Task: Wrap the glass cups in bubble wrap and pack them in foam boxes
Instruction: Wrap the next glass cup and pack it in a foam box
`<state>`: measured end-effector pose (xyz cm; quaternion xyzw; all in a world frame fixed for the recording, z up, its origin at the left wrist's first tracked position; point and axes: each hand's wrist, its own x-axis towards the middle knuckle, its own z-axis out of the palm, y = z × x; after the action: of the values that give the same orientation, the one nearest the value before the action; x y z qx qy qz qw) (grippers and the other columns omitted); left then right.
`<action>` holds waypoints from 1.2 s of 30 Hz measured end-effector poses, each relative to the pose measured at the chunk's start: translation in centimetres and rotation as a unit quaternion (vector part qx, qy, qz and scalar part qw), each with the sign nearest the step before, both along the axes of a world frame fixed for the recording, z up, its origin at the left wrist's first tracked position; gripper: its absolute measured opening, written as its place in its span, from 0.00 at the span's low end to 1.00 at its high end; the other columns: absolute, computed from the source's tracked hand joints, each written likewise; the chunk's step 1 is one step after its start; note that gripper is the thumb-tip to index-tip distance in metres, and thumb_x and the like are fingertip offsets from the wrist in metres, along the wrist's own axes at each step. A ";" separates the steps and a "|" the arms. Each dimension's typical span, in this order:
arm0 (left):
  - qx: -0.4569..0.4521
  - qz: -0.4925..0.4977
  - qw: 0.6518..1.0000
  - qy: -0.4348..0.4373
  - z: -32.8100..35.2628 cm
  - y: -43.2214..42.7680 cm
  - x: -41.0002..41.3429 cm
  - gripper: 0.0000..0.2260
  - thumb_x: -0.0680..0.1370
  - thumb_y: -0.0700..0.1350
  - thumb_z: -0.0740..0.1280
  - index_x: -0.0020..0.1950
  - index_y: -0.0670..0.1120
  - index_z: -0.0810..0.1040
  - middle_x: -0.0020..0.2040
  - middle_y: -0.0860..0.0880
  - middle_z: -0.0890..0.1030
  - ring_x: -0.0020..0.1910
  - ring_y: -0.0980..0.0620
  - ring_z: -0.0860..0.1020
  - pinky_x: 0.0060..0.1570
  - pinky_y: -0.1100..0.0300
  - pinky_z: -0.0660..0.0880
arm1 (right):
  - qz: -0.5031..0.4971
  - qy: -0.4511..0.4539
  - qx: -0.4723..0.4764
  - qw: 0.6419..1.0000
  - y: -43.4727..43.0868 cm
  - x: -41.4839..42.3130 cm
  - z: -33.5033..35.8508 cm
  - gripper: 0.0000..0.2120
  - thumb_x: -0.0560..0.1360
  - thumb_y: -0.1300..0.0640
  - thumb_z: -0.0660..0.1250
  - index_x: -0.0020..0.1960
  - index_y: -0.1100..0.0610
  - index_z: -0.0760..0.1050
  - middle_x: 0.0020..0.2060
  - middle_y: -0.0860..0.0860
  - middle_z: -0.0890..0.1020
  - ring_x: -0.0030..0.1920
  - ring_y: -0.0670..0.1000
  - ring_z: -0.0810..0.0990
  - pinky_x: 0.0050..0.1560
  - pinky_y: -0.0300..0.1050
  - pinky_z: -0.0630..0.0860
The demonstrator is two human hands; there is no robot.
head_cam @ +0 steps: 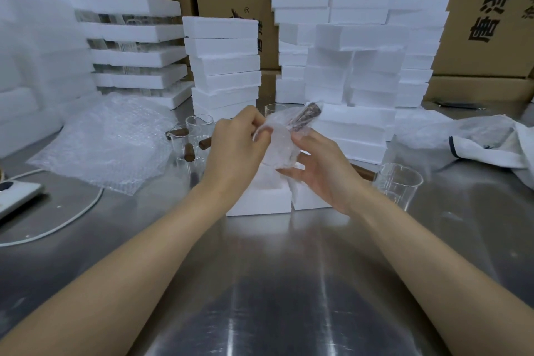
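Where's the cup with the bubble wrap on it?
In the head view, the wrapped cup is mid-frame, held between the left hand and right hand, just above the open foam box.

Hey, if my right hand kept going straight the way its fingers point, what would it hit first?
The bubble-wrapped cup: the right hand points left into it and holds it. Beyond it is the left hand, though depth is unclear.

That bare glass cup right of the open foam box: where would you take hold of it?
Probably round the clear wall of the glass cup, from the right: it stands upright, mouth up, that side unobstructed, while its brown handle points left toward the foam box.
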<state>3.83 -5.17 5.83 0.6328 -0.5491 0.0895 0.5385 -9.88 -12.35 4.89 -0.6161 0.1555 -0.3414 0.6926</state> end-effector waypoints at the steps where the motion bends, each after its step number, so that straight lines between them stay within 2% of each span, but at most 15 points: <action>1: 0.002 0.009 1.000 0.008 0.0 0.0 0.1 0.12 0.74 0.38 0.67 0.35 0.51 0.70 0.29 0.48 0.76 0.29 0.51 0.72 0.29 0.65 0.66 | 0.002 0.009 -0.008 1.000 -0.1 0.0 0.0 0.18 0.79 0.56 0.63 0.65 0.65 0.71 0.61 0.59 0.79 0.61 0.57 0.78 0.62 0.56 0.75; 4: 0.019 0.009 1.000 0.005 0.1 0.0 0.4 0.14 0.73 0.36 0.67 0.34 0.51 0.67 0.27 0.49 0.72 0.27 0.55 0.66 0.27 0.66 0.63 | 0.009 0.008 0.003 1.000 -0.1 -0.1 0.1 0.18 0.79 0.55 0.63 0.66 0.61 0.73 0.62 0.58 0.78 0.62 0.58 0.78 0.60 0.56 0.77; 7: 0.018 -0.032 0.999 -0.029 0.3 0.0 0.4 0.09 0.74 0.39 0.67 0.39 0.46 0.68 0.31 0.48 0.76 0.29 0.52 0.71 0.29 0.63 0.65 | 0.007 -0.020 0.040 0.999 -0.2 -0.2 0.2 0.16 0.79 0.54 0.63 0.65 0.58 0.75 0.58 0.55 0.81 0.56 0.56 0.81 0.55 0.54 0.79; 9: 0.011 -0.060 0.997 -0.037 0.4 0.1 0.4 0.08 0.75 0.46 0.68 0.43 0.46 0.69 0.32 0.50 0.78 0.31 0.51 0.75 0.32 0.60 0.70 | 0.005 -0.031 0.057 0.998 -0.2 -0.2 0.3 0.16 0.79 0.53 0.62 0.64 0.58 0.75 0.56 0.55 0.82 0.53 0.55 0.83 0.52 0.54 0.80; 12: 0.015 -0.073 0.996 -0.055 0.8 0.3 0.8 0.12 0.77 0.56 0.66 0.49 0.48 0.74 0.29 0.52 0.79 0.27 0.55 0.72 0.33 0.61 0.72 | 0.004 -0.028 0.065 0.997 -0.1 -0.1 0.3 0.16 0.80 0.53 0.62 0.64 0.59 0.75 0.57 0.57 0.81 0.54 0.57 0.83 0.48 0.55 0.81; 15: 0.009 -0.078 0.994 -0.070 0.9 0.2 1.2 0.11 0.78 0.53 0.66 0.49 0.45 0.79 0.36 0.49 0.83 0.37 0.52 0.81 0.42 0.52 0.78 | 0.000 -0.026 0.073 0.997 -0.1 -0.1 0.3 0.16 0.80 0.53 0.62 0.64 0.60 0.75 0.59 0.59 0.80 0.54 0.59 0.83 0.46 0.54 0.81; 18: -0.004 -0.082 0.993 -0.088 0.7 0.0 1.1 0.10 0.77 0.51 0.68 0.46 0.44 0.78 0.36 0.47 0.82 0.37 0.47 0.80 0.40 0.48 0.77 | -0.001 -0.025 0.070 0.997 -0.2 -0.1 0.3 0.16 0.79 0.53 0.62 0.63 0.61 0.75 0.58 0.59 0.81 0.53 0.58 0.83 0.44 0.52 0.81; 20: -0.016 -0.069 0.991 -0.113 0.7 0.0 1.1 0.10 0.77 0.50 0.69 0.45 0.44 0.77 0.36 0.47 0.82 0.35 0.45 0.79 0.37 0.48 0.76 | 0.000 -0.018 0.061 0.998 -0.2 -0.1 0.2 0.16 0.79 0.52 0.63 0.62 0.60 0.76 0.56 0.58 0.82 0.53 0.58 0.83 0.44 0.52 0.81; 22: -0.021 -0.074 0.989 -0.130 0.8 0.0 1.3 0.10 0.76 0.49 0.70 0.44 0.43 0.76 0.43 0.47 0.84 0.38 0.46 0.81 0.38 0.48 0.77 | 0.003 -0.011 0.048 0.999 -0.3 -0.2 0.2 0.16 0.79 0.52 0.63 0.62 0.59 0.77 0.55 0.57 0.82 0.53 0.58 0.83 0.45 0.52 0.81; 24: -0.022 -0.087 0.985 -0.149 0.9 0.1 1.4 0.08 0.76 0.46 0.70 0.43 0.42 0.75 0.50 0.51 0.84 0.42 0.47 0.83 0.42 0.49 0.79 | 0.008 -0.007 0.035 0.999 -0.4 -0.2 0.1 0.16 0.79 0.52 0.62 0.62 0.59 0.76 0.55 0.57 0.83 0.54 0.58 0.83 0.47 0.53 0.81; 26: -0.018 -0.090 0.980 -0.178 0.9 0.2 1.4 0.06 0.76 0.43 0.70 0.44 0.41 0.75 0.47 0.53 0.84 0.40 0.47 0.82 0.40 0.52 0.78 | 0.014 0.002 0.018 1.000 -0.4 -0.2 0.0 0.17 0.79 0.52 0.62 0.63 0.60 0.75 0.56 0.56 0.82 0.55 0.58 0.82 0.49 0.54 0.81; 29: -0.004 -0.099 0.975 -0.199 0.9 0.3 1.3 0.03 0.75 0.39 0.68 0.44 0.40 0.76 0.40 0.48 0.83 0.37 0.43 0.80 0.38 0.53 0.75 | 0.020 0.013 0.007 1.000 -0.3 -0.2 0.0 0.20 0.76 0.51 0.64 0.65 0.60 0.74 0.58 0.57 0.82 0.57 0.57 0.81 0.52 0.56 0.80; 32: 0.014 -0.121 0.974 -0.190 0.8 0.2 1.3 0.04 0.76 0.37 0.66 0.49 0.41 0.79 0.47 0.47 0.84 0.45 0.46 0.82 0.45 0.49 0.78 | 0.024 0.015 0.007 1.000 -0.2 -0.2 0.0 0.21 0.76 0.51 0.64 0.64 0.61 0.75 0.58 0.57 0.81 0.57 0.57 0.81 0.53 0.57 0.80; 34: 0.012 -0.126 0.972 -0.198 0.8 0.2 1.3 0.09 0.77 0.36 0.65 0.55 0.42 0.80 0.52 0.49 0.83 0.51 0.50 0.81 0.51 0.54 0.77 | 0.025 0.008 0.013 1.000 -0.2 -0.2 0.0 0.20 0.75 0.51 0.65 0.63 0.61 0.75 0.58 0.58 0.82 0.57 0.58 0.81 0.52 0.56 0.80; 36: 0.013 -0.131 0.970 -0.207 0.8 0.0 1.4 0.10 0.77 0.34 0.65 0.56 0.41 0.79 0.55 0.49 0.82 0.53 0.51 0.80 0.53 0.58 0.76 | 0.024 0.004 0.013 1.000 -0.2 -0.2 -0.1 0.20 0.73 0.51 0.66 0.61 0.61 0.76 0.57 0.57 0.82 0.57 0.58 0.81 0.52 0.57 0.80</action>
<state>5.19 -5.13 6.58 0.5299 -0.7278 0.1398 0.4122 -10.04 -12.58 4.80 -0.6116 0.1475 -0.3204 0.7082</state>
